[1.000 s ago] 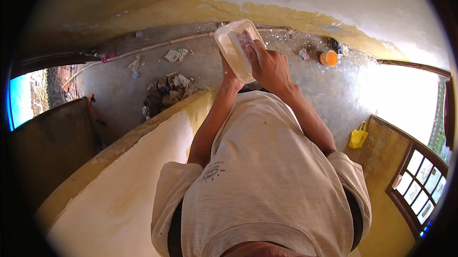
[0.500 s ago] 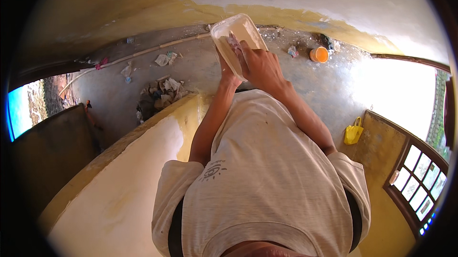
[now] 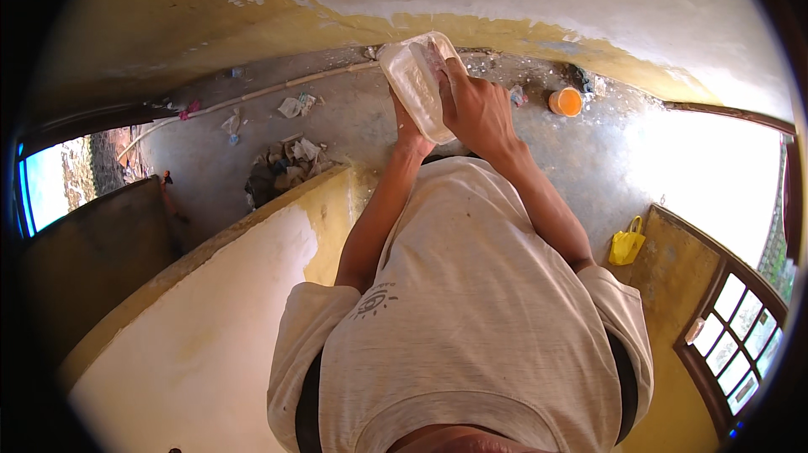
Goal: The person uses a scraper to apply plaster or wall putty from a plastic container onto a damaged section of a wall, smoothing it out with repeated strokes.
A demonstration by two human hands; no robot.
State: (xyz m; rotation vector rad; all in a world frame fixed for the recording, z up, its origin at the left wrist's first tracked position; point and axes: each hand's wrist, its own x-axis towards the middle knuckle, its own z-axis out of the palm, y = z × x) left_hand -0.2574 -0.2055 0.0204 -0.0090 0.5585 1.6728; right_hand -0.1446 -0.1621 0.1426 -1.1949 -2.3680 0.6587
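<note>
A shallow, pale rectangular plastic tray (image 3: 411,87) is held out in front of my body, tilted, its inside smeared with whitish paste. My left hand (image 3: 408,132) grips it from below and the left side, most of its fingers hidden behind the tray. Over the tray's right side reaches my right hand (image 3: 482,112), back of the hand up and fingers bent into the tray. A thin whitish piece (image 3: 431,58) shows at its fingertips; I cannot make out what it is.
Ahead stands a wall with peeling paint (image 3: 505,20). A long pole (image 3: 278,85) lies along its foot. On the floor are a rubbish heap (image 3: 290,167), an orange bucket (image 3: 566,101) and a yellow bag (image 3: 626,243). A low wall (image 3: 227,285) runs close on my left.
The tray has shifted slightly right and down. My right hand has moved right across it, from the tray's middle to its right side, uncovering more of the smeared inside.
</note>
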